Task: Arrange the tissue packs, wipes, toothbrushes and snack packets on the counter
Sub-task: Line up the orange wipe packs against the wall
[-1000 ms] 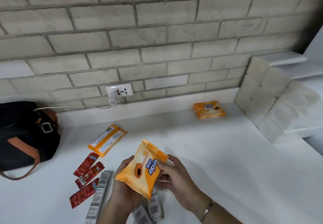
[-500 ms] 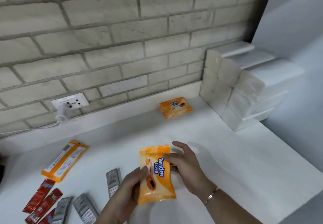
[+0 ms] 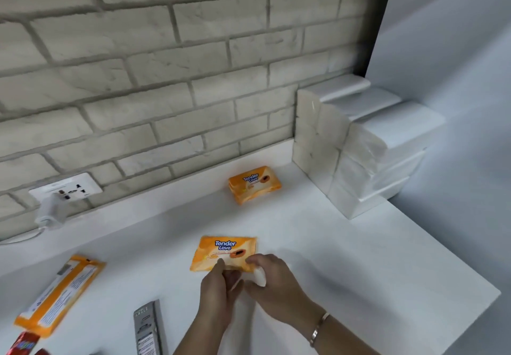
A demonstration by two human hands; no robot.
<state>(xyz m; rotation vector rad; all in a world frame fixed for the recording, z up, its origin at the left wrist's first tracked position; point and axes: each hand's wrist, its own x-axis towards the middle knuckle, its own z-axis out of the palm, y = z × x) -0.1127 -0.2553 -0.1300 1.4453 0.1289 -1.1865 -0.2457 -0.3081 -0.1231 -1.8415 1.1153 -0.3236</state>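
Two bare hands meet at the near edge of an orange wipes pack [image 3: 224, 252], which lies label up, low over the white counter [image 3: 359, 271]; whether it rests fully on the surface is unclear. The left hand [image 3: 218, 285] pinches the pack's near edge between thumb and curled fingers. The right hand [image 3: 273, 280], a bracelet [image 3: 319, 329] at its wrist, curls its fingers over the pack's near right corner.

Beyond this pack, close to the brick wall, lies a second wipes pack [image 3: 254, 184], also label up. Farther right of the held pack, a stack of white tissue packs [image 3: 351, 155] stands in the corner. Left of the held pack lies a long orange packet [image 3: 59, 293], printed back upward. A grey toothbrush package [image 3: 146, 327] sits nearer the viewer, left of the hands. Red snack packets [image 3: 25, 345] show at the far lower left.
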